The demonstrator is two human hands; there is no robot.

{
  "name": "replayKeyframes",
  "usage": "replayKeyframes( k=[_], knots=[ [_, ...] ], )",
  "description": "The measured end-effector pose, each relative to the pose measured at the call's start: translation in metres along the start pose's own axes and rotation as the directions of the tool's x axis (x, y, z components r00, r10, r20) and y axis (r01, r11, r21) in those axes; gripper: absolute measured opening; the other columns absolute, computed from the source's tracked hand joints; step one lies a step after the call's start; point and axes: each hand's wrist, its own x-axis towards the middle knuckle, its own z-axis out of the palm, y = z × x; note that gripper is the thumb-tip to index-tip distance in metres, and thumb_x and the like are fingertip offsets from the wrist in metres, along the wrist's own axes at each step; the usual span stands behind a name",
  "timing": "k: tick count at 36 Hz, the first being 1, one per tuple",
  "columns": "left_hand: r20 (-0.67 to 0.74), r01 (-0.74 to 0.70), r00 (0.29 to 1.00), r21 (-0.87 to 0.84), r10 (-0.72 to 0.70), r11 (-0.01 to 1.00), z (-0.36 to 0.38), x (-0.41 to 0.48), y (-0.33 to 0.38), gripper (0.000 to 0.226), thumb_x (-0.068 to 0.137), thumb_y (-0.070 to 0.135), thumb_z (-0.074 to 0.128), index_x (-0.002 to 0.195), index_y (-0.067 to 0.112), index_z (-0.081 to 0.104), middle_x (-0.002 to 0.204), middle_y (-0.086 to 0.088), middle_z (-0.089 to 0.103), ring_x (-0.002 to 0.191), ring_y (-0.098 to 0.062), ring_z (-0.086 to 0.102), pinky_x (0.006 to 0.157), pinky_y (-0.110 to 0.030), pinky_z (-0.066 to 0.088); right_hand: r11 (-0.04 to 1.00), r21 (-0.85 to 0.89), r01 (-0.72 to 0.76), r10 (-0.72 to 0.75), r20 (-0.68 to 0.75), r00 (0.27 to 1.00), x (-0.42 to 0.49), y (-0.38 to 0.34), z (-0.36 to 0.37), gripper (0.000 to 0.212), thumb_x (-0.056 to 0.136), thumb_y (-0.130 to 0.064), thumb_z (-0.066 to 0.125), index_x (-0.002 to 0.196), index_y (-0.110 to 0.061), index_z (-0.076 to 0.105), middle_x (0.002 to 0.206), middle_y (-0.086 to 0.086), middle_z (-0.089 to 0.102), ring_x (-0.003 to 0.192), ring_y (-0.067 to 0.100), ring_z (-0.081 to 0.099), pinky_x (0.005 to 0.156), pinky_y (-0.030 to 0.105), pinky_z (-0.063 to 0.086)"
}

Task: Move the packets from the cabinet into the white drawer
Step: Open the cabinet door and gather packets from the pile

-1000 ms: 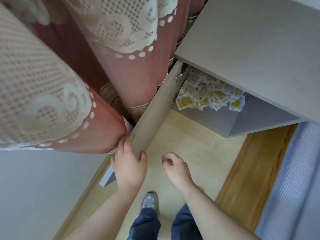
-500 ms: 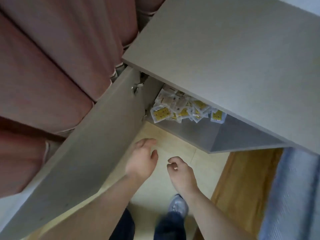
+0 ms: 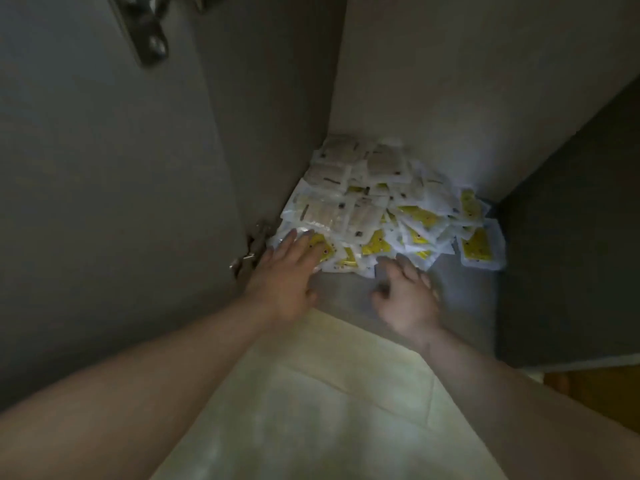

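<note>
A heap of several small clear packets [image 3: 377,209], some with yellow contents and some beige, lies in the back left corner of the grey cabinet floor [image 3: 460,299]. My left hand [image 3: 287,271] reaches in with straight fingers laid flat on the packets at the heap's front left edge. My right hand [image 3: 405,296] hovers just in front of the heap with fingers loosely curled; it holds nothing, and its fingertips are near the front packets. The white drawer is out of view.
The opened cabinet door [image 3: 104,202] stands at the left with a metal hinge [image 3: 251,249] beside my left hand. The cabinet's back wall [image 3: 467,81] rises behind the heap and a dark side panel [image 3: 571,254] closes the right. Pale floor tiles [image 3: 311,410] lie below.
My head has dropped down and close to the cabinet opening. Both hands have moved forward into the cabinet; the left, off the door, now lies on the packets.
</note>
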Motion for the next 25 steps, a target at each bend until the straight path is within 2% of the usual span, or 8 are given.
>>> replayKeyframes(
  k=[3,6,11,14,16,18,20,25],
  knots=[
    [-0.014,-0.007,1.000,-0.018,0.006,1.000,0.015,0.028,-0.007,0.083,0.091,0.046,0.048,0.150,0.028,-0.008,0.155,0.007,-0.025,0.143,-0.018,-0.024,0.118,-0.044,-0.002,0.999,-0.047,-0.014,0.013,-0.040,0.999,0.034,0.002,0.012,0.063,0.094,-0.040,0.045,0.148,-0.036,0.013,0.159,-0.005,-0.008,0.146,0.025,-0.003,0.115,0.044,0.008],
    [-0.002,0.043,0.999,-0.094,-0.043,0.995,0.020,0.042,-0.012,0.085,0.091,0.054,0.045,0.150,0.029,-0.011,0.154,0.006,-0.028,0.142,-0.019,-0.026,0.116,-0.042,-0.005,0.998,-0.061,-0.027,0.024,-0.048,0.999,0.059,-0.001,0.018,0.070,0.092,-0.046,0.046,0.148,-0.041,0.005,0.158,-0.006,-0.016,0.145,0.028,-0.012,0.114,0.052,0.004],
    [0.019,0.038,0.999,-0.074,-0.037,0.997,0.021,0.053,-0.016,0.087,0.090,0.057,0.044,0.149,0.029,-0.014,0.153,0.007,-0.030,0.141,-0.019,-0.028,0.117,-0.042,-0.005,0.995,-0.098,0.003,-0.005,-0.023,1.000,0.094,-0.017,0.015,0.081,0.088,-0.057,0.047,0.147,-0.043,-0.005,0.156,-0.007,-0.024,0.144,0.027,-0.020,0.113,0.059,-0.002],
    [-0.005,0.025,1.000,-0.049,-0.025,0.998,0.021,0.070,-0.019,0.091,0.088,0.061,0.044,0.147,0.030,-0.018,0.153,0.006,-0.032,0.140,-0.019,-0.030,0.117,-0.043,-0.008,0.991,-0.126,0.034,-0.024,0.074,0.997,0.113,-0.022,0.017,0.090,0.082,-0.067,0.048,0.146,-0.045,-0.012,0.154,-0.008,-0.027,0.143,0.027,-0.023,0.110,0.063,-0.002],
    [0.027,0.038,0.999,-0.084,-0.036,0.996,0.022,0.082,-0.019,0.095,0.086,0.064,0.046,0.146,0.033,-0.020,0.152,0.006,-0.033,0.140,-0.019,-0.031,0.115,-0.045,-0.009,0.985,-0.164,0.050,-0.028,0.133,0.991,0.119,-0.019,0.025,0.092,0.081,-0.070,0.046,0.144,-0.045,-0.016,0.154,-0.007,-0.029,0.142,0.028,-0.024,0.110,0.065,-0.003],
    [0.083,0.069,0.995,-0.114,-0.059,0.991,0.026,0.091,-0.018,0.097,0.083,0.067,0.047,0.146,0.035,-0.019,0.152,0.007,-0.033,0.139,-0.021,-0.032,0.115,-0.049,-0.007,0.981,-0.185,0.061,-0.036,0.136,0.990,0.118,-0.013,0.031,0.092,0.082,-0.071,0.044,0.144,-0.044,-0.019,0.153,-0.006,-0.031,0.142,0.028,-0.025,0.110,0.064,-0.006],
    [0.102,0.085,0.992,-0.062,-0.079,0.994,0.034,0.094,-0.015,0.097,0.082,0.070,0.045,0.147,0.035,-0.019,0.151,0.006,-0.034,0.139,-0.023,-0.033,0.114,-0.053,-0.007,0.979,-0.190,0.071,-0.047,0.125,0.991,0.114,-0.007,0.033,0.092,0.081,-0.072,0.042,0.143,-0.044,-0.020,0.153,-0.006,-0.031,0.142,0.028,-0.026,0.110,0.062,-0.009],
    [0.047,0.063,0.997,0.025,-0.064,0.998,0.053,0.080,0.001,0.089,0.084,0.073,0.031,0.146,0.035,-0.019,0.152,0.004,-0.034,0.138,-0.025,-0.034,0.112,-0.054,-0.012,0.978,-0.193,0.082,-0.060,0.118,0.991,0.094,0.012,0.039,0.089,0.081,-0.075,0.036,0.144,-0.043,-0.019,0.151,-0.006,-0.034,0.141,0.028,-0.027,0.112,0.060,-0.010]
  ],
)
